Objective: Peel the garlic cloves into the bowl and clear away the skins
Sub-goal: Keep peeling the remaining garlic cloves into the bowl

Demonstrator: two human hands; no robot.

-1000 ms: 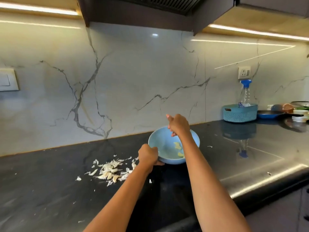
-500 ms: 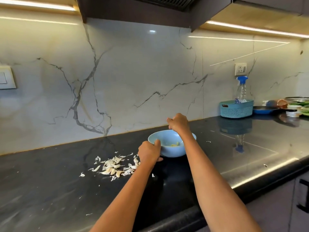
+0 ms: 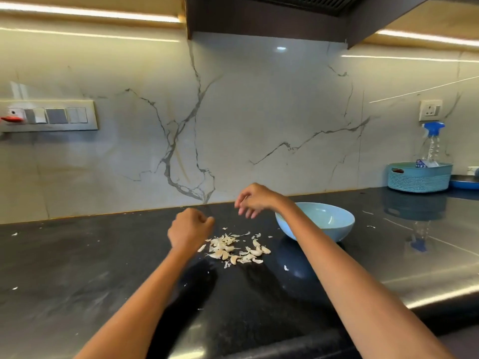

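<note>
A light blue bowl (image 3: 333, 233) stands on the black countertop (image 3: 77, 268), right of centre; what lies inside it is hidden from here. A pile of pale garlic skins and cloves (image 3: 233, 248) lies just left of the bowl. My left hand (image 3: 190, 229) hovers over the pile's left edge, its fingers curled into a fist with nothing visible in it. My right hand (image 3: 255, 199) hangs above the pile's far side, fingers loosely bent and empty. My right forearm crosses in front of the bowl's left rim.
Stray skin bits (image 3: 286, 268) dot the counter. At the back right a teal basket (image 3: 420, 178) holds a spray bottle (image 3: 432, 141), with a blue pan (image 3: 464, 182) beside it. A switch panel (image 3: 49, 116) is on the wall at left. The counter's front edge runs below my arms.
Both hands have let go of the bowl, which now rests on the counter, and have moved left over the skin pile. My view has turned to the left.
</note>
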